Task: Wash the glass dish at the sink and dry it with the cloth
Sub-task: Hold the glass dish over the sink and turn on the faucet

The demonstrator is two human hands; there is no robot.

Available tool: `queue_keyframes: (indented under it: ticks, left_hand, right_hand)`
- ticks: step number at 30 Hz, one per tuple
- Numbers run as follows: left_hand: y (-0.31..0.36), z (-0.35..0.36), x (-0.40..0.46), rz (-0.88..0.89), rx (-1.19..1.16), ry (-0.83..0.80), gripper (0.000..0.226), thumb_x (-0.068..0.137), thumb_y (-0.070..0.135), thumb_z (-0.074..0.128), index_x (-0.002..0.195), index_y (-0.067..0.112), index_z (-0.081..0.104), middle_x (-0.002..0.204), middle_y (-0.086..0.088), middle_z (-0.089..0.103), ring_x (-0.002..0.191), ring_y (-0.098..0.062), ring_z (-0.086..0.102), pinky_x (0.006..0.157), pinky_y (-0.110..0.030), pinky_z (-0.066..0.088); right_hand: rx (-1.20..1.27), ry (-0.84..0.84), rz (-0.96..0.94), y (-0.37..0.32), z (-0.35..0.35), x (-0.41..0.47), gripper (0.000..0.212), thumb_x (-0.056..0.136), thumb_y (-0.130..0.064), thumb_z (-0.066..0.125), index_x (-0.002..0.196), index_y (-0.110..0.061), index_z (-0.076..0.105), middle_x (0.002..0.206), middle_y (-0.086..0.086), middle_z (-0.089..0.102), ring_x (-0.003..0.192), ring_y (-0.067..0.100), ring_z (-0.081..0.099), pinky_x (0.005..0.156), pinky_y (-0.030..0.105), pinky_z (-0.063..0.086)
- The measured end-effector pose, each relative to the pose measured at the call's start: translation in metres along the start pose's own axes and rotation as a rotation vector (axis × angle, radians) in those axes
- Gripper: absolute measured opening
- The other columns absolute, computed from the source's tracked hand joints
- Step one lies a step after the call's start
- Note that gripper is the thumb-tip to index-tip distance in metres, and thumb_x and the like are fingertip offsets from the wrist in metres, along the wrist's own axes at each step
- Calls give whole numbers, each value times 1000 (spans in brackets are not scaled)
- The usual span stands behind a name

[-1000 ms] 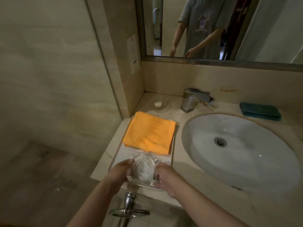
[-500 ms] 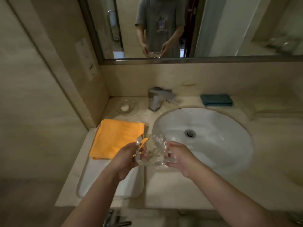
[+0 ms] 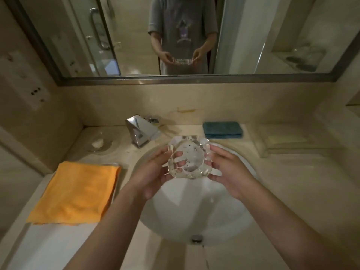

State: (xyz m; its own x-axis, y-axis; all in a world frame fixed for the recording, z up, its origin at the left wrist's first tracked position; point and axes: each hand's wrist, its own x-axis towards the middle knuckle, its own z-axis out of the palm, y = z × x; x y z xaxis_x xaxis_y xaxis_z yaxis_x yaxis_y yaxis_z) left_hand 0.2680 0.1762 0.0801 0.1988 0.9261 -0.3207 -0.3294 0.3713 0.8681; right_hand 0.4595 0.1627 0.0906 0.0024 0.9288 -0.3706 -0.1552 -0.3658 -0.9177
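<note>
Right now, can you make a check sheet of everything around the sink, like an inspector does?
Surface: beige stone counter, white sink set into it.
Job's things: glass dish with dark specks, held over the sink; orange cloth folded flat on the left.
Clutter: blue cloth folded by the back wall; small soap dish in the left corner.
Grippers: left hand and right hand each grip a side of the dish.
Cables: nothing seen.
Surroundings: chrome tap, no water seen running; mirror above; wall socket.

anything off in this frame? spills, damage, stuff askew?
Only the glass dish: dark specks dot its inside, so it is still dirty. Left hand and right hand hold it level over the sink. No spill or damage visible; orange cloth lies folded flat.
</note>
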Motion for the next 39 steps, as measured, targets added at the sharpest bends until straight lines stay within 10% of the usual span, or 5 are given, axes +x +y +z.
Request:
queue_keyframes:
  ticks: [18,24,30,33,39]
  left_hand:
    - [-27,-29,35,-119,-84,198,36,92,33,49,123,18,56,118,-10,60,97,-30,63,85,-44,52]
    - [-35,-62,49,-195,-115,265,37,92,31,50,126,14,52,112,-10,60,86,-26,63,70,-37,54]
    - [-38,-76,76,-246,-123,271,27,96,32,45,119,19,53,111,-7,61,90,-26,64,87,-48,52]
    - [-38,-78,87,-250,-119,274,19,96,32,44,105,22,58,102,-5,63,82,-24,64,73,-41,53]
    - [-37,-78,106,-274,-137,296,19,97,27,43,107,19,57,99,-5,61,75,-23,60,87,-51,49]
  right_hand:
    - [-297,-249,246,14,23,95,19,93,-17,48,95,-21,67,87,0,66,76,14,59,71,28,50]
    - [-571,-159,-7,-3,73,146,36,96,-29,45,129,-16,53,137,3,51,124,23,48,102,36,40]
    - [-705,-167,-156,-21,124,191,42,96,-29,46,134,-12,47,107,-4,60,95,16,58,77,23,42]
    - [-728,-146,-191,-22,136,209,43,95,-23,50,135,-10,45,137,5,51,126,20,47,95,21,33]
    - [-757,-126,-278,-18,143,222,33,95,-14,48,126,-7,56,134,8,55,127,21,48,98,20,32]
